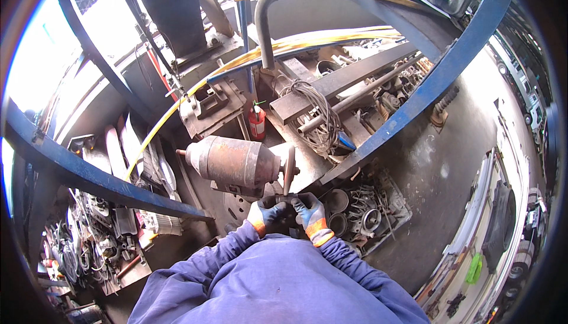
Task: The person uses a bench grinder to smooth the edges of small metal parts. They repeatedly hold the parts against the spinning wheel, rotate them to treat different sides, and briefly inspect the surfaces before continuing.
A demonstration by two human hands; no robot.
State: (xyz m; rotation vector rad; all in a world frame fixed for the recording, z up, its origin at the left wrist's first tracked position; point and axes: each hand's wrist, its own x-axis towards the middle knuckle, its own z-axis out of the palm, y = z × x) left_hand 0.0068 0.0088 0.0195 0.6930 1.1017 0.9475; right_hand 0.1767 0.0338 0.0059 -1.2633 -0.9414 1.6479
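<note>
- I have my left hand (267, 213) low in the view, in a pale glove with dark blue fingers and an orange cuff; the fingers curl inward, making a narrow grip.
- My right hand (310, 211), gloved alike, faces it from three o'clock, fingers bent in and also narrow.
- Between the fingertips I make out a small dark piece (286, 198); it is too shadowed from here for me to tell whether either hand grips it or only rests near it.
- That piece sits at the lower end of a wheel (289, 170), which I see nearly edge-on, at twelve o'clock from the hands.
- The wheel is on the right end of a rusty, round-bodied motor (235, 161), lying between ten and eleven o'clock from the hands.
- Farther out at eleven I see a red fire extinguisher (257, 123); between twelve and one, a coil of cable (319, 117) hangs over a steel beam (349, 78).
- At three o'clock, near the right hand, I have a tray (407, 213) of loose metal parts.
- Blue bars frame the spot: one bar (414, 96) between one and two, another (106, 173) between nine and ten.
</note>
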